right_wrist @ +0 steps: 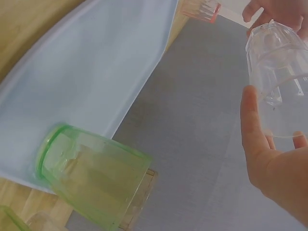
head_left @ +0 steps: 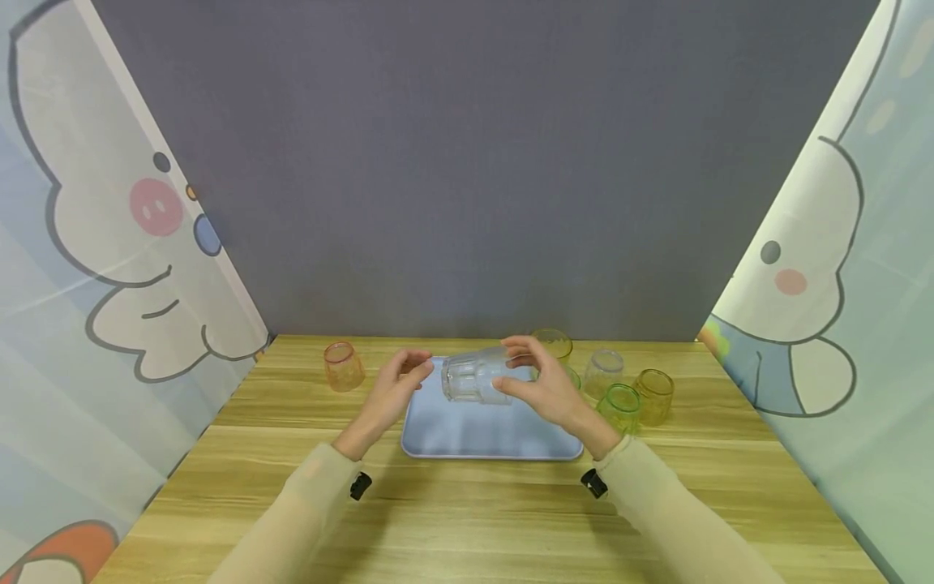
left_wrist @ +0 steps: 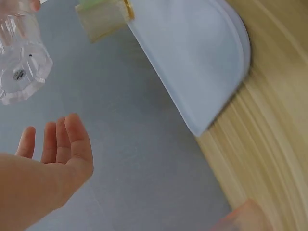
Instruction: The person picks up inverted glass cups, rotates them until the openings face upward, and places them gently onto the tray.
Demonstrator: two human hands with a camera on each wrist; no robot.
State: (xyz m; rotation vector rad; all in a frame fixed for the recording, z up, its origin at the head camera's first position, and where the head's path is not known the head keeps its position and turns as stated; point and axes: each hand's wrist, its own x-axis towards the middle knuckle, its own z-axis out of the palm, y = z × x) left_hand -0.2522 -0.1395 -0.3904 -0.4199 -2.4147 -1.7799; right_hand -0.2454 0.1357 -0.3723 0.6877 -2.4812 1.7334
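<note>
My right hand grips a clear faceted glass near its rim, fingers and thumb on opposite sides. The glass lies sideways in the air above a light blue tray, its thick base toward the left. My left hand hovers just left of that base with relaxed fingers, holding nothing; in the left wrist view a gap separates the left hand from the glass. A green glass stands at the tray's right end, mostly hidden behind my right hand in the head view.
Left of the tray stands a pinkish-orange glass. To the right are a clear glass, a green glass and a yellow glass. Another yellow glass is behind my right hand. A grey panel closes off the table's back.
</note>
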